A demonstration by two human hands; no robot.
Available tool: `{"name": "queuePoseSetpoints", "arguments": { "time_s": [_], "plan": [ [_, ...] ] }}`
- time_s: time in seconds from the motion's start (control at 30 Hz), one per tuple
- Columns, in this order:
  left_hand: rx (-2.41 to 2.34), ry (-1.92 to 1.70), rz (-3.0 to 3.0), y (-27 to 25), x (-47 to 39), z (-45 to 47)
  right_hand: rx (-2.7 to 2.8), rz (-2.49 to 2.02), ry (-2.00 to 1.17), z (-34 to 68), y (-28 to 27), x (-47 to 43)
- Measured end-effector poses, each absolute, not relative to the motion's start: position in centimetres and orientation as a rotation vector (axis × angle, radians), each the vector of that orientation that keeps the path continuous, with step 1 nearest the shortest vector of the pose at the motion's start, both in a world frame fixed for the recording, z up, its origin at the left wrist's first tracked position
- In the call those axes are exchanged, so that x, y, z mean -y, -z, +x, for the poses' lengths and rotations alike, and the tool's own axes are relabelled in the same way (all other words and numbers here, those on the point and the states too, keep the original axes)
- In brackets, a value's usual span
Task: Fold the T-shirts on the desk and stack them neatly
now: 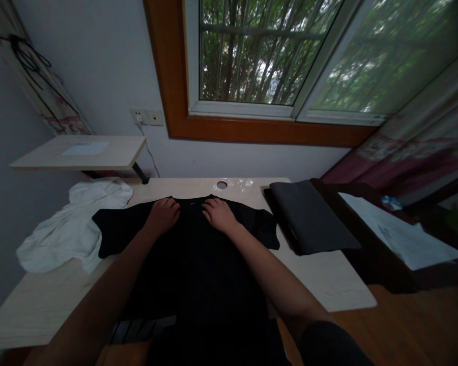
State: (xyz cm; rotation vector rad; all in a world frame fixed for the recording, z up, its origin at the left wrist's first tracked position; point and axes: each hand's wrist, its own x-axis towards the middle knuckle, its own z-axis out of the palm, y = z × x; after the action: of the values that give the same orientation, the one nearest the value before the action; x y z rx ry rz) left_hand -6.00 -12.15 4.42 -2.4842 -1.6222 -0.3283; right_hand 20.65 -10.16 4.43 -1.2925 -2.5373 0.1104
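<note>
A black short-sleeved T-shirt (193,254) lies spread over the light wooden desk (351,290), its collar toward the wall and its sleeves out to both sides. My left hand (163,216) rests palm down on the shirt just left of the neckline, fingers laid on the cloth. On the other side of the collar, my right hand (219,216) touches the fabric with its fingers slightly spread and pointing inward. Between the two hands a small label shows inside the neck. The shirt's lower part runs down toward my body, where dark cloth merges and its hem is hard to make out.
A crumpled white cloth (76,223) lies at the left, by the left sleeve and below a raised shelf (130,152). Right of the shirt is a dark grey folder-like item (313,218). Papers (400,234) lie on a dark surface farther right. A window (267,56) is ahead.
</note>
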Motion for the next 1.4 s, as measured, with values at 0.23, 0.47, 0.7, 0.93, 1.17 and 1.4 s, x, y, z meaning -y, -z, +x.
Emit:
{"name": "queuePoseSetpoints", "arguments": {
  "time_s": [0.23, 0.47, 0.7, 0.93, 1.17, 1.4],
  "plan": [
    [1.839, 0.39, -2.223, -3.0, 12.8, -8.2, 2.344, -1.397, -0.001, 21.7, -2.4, 9.5],
    [1.883, 0.476, -2.314, -1.8, 12.3, -11.8, 2.363, -1.339, -0.131, 24.2, -2.3, 9.3],
    [1.919, 0.344, -2.364, -1.1, 12.4, -13.9, 2.275, -1.249, -0.267, 28.1, -1.9, 9.1],
    [1.949, 0.352, -2.285, -0.6, 12.4, -14.1, 2.235, -1.448, -0.173, 33.6, -2.2, 10.1],
    [1.933, 0.42, -2.104, -2.3, 13.7, -13.2, 2.298, -1.648, -0.071, 34.1, -4.1, 12.7],
    [1.949, 0.37, -2.193, -1.9, 15.3, -12.8, 2.354, -1.621, -0.026, 34.9, -3.2, 13.2]
  ]
}}
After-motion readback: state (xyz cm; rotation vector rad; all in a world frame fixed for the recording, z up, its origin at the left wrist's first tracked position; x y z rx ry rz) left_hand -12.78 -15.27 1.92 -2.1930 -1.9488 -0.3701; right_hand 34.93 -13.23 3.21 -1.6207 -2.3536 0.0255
